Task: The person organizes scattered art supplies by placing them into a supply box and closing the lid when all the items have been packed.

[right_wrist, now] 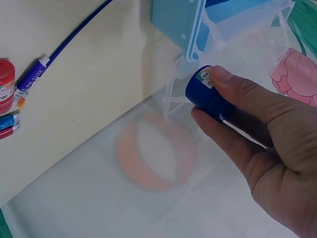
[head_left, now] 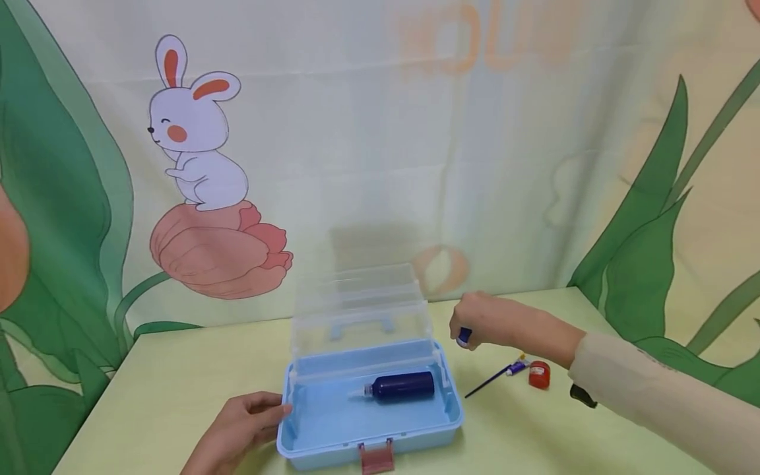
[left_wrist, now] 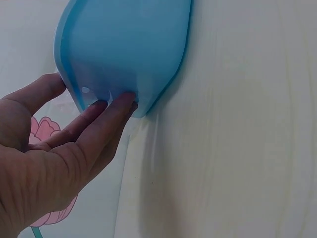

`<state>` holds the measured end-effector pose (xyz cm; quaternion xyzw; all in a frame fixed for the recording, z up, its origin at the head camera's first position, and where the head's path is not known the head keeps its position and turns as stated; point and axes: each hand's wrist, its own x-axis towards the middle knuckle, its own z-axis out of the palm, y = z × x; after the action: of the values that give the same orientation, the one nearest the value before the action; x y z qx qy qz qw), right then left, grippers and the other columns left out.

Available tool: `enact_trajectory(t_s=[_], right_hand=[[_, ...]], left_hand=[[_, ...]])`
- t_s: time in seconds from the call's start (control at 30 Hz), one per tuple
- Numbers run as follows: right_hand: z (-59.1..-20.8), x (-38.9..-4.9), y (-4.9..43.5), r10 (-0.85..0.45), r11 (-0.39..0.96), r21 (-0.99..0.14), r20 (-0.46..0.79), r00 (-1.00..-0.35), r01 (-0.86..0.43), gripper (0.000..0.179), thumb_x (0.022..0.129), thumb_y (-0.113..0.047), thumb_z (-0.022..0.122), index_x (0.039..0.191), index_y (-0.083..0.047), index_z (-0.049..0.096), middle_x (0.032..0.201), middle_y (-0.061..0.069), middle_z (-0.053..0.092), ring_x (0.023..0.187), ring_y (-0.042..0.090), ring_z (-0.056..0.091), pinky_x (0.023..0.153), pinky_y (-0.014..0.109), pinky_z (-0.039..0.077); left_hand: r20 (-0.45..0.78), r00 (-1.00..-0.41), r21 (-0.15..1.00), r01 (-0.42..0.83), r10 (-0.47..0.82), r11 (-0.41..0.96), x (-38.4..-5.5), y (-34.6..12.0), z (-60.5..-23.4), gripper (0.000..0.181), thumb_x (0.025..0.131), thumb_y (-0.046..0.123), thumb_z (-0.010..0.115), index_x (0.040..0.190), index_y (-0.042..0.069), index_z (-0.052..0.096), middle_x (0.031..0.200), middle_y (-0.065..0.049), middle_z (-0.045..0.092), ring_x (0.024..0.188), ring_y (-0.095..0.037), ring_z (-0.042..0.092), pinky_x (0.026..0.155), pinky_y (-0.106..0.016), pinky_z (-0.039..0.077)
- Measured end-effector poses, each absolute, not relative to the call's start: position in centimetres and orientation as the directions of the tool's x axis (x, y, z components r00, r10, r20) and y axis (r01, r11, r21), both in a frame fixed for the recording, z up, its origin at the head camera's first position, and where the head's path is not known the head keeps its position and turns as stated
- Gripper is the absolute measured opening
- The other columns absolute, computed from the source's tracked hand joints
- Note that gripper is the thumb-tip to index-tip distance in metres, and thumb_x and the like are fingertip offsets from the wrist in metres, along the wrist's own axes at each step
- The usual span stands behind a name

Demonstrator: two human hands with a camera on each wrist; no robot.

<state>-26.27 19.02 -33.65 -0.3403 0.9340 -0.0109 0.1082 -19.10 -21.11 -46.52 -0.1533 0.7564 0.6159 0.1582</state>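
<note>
A light blue plastic storage box (head_left: 368, 435) stands with its clear lid (head_left: 362, 310) raised. Inside lies a dark blue squeeze bottle (head_left: 404, 386), its clear nozzle pointing left. My left hand (head_left: 243, 422) holds the box's left end, thumb at the rim; the left wrist view shows its fingers (left_wrist: 99, 129) against the outer end wall. Beyond the box's right back corner, my right hand (head_left: 483, 320) is raised above the table. It pinches a small dark blue paint jar (right_wrist: 208, 94) between thumb and fingers, part of the label showing.
On the table right of the box lie a thin dark blue paintbrush (head_left: 487, 381), a small purple-and-white paint tube (head_left: 517, 367) and a red paint jar (head_left: 539, 375). More small tubes (right_wrist: 9, 126) show in the right wrist view. A printed cloth backdrop (head_left: 368, 132) hangs behind the table.
</note>
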Motion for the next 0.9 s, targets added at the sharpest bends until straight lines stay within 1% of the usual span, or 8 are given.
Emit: enact_trajectory(t_s=[0.13, 0.27, 0.37, 0.47, 0.63, 0.77, 0.9], right_hand=[[-33.4, -26.3, 18.5, -0.64, 0.765, -0.074, -0.198, -0.742, -0.64, 0.017, 0.083, -0.007, 0.084, 0.099, -0.009, 0.08, 0.094, 0.002, 0.075, 0.085, 0.017, 0.07, 0.075, 0.028, 0.06], [-33.3, -26.5, 17.9, -0.659, 0.747, -0.043, -0.188, -0.729, -0.664, 0.018, 0.083, -0.008, 0.084, 0.1, -0.008, 0.08, 0.096, 0.003, 0.076, 0.087, 0.018, 0.07, 0.076, 0.029, 0.06], [-33.0, -26.6, 17.8, -0.668, 0.738, -0.029, -0.17, -0.725, -0.674, 0.016, 0.083, -0.011, 0.085, 0.098, -0.009, 0.08, 0.094, 0.001, 0.076, 0.084, 0.017, 0.069, 0.075, 0.029, 0.06], [-32.9, -26.6, 17.8, -0.701, 0.709, -0.021, -0.133, -0.701, -0.705, 0.014, 0.083, -0.013, 0.085, 0.096, -0.01, 0.08, 0.092, -0.001, 0.075, 0.08, 0.015, 0.067, 0.073, 0.027, 0.059], [-32.9, -26.8, 17.9, -0.763, 0.644, -0.008, -0.073, -0.642, -0.765, 0.012, 0.082, -0.013, 0.085, 0.092, -0.011, 0.08, 0.089, -0.004, 0.074, 0.082, 0.015, 0.065, 0.071, 0.024, 0.056], [-32.7, -27.1, 17.6, -0.774, 0.63, 0.006, -0.082, -0.628, -0.777, 0.012, 0.082, -0.014, 0.084, 0.093, -0.011, 0.08, 0.088, -0.004, 0.075, 0.08, 0.015, 0.065, 0.068, 0.021, 0.054], [-32.3, -27.5, 16.8, -0.788, 0.611, 0.005, -0.101, -0.608, -0.792, 0.014, 0.083, -0.013, 0.083, 0.097, -0.009, 0.08, 0.091, -0.001, 0.076, 0.08, 0.016, 0.067, 0.066, 0.02, 0.054]], left_hand=[[-0.432, -0.901, 0.883, -0.433, -0.047, 0.183, -19.2, -21.1, -46.4, 0.047, 0.093, 0.016, 0.076, 0.126, -0.013, 0.059, 0.112, -0.017, 0.068, 0.092, -0.023, 0.07, 0.082, -0.04, 0.061], [-0.429, -0.902, 0.882, -0.431, -0.055, 0.188, -19.3, -21.0, -46.5, 0.047, 0.093, 0.015, 0.076, 0.126, -0.013, 0.058, 0.112, -0.018, 0.068, 0.091, -0.022, 0.069, 0.082, -0.04, 0.061], [-0.415, -0.909, 0.89, -0.416, -0.047, 0.186, -19.3, -20.9, -46.6, 0.045, 0.092, 0.014, 0.076, 0.125, -0.013, 0.059, 0.113, -0.019, 0.067, 0.092, -0.023, 0.07, 0.082, -0.04, 0.061], [-0.408, -0.912, 0.895, -0.41, -0.048, 0.175, -19.3, -20.8, -46.7, 0.043, 0.092, 0.013, 0.075, 0.123, -0.013, 0.06, 0.112, -0.018, 0.068, 0.091, -0.023, 0.07, 0.081, -0.041, 0.061], [-0.408, -0.912, 0.895, -0.41, -0.05, 0.175, -19.4, -20.6, -46.9, 0.042, 0.093, 0.014, 0.075, 0.123, -0.011, 0.06, 0.112, -0.017, 0.067, 0.091, -0.023, 0.069, 0.082, -0.041, 0.061], [-0.411, -0.911, 0.897, -0.411, -0.033, 0.165, -19.4, -20.5, -46.9, 0.04, 0.093, 0.013, 0.074, 0.123, -0.011, 0.059, 0.112, -0.018, 0.066, 0.091, -0.023, 0.068, 0.082, -0.04, 0.06], [-0.422, -0.906, 0.891, -0.422, -0.037, 0.166, -19.3, -20.7, -46.6, 0.039, 0.094, 0.011, 0.072, 0.124, -0.01, 0.057, 0.112, -0.018, 0.063, 0.09, -0.022, 0.066, 0.083, -0.039, 0.06]])
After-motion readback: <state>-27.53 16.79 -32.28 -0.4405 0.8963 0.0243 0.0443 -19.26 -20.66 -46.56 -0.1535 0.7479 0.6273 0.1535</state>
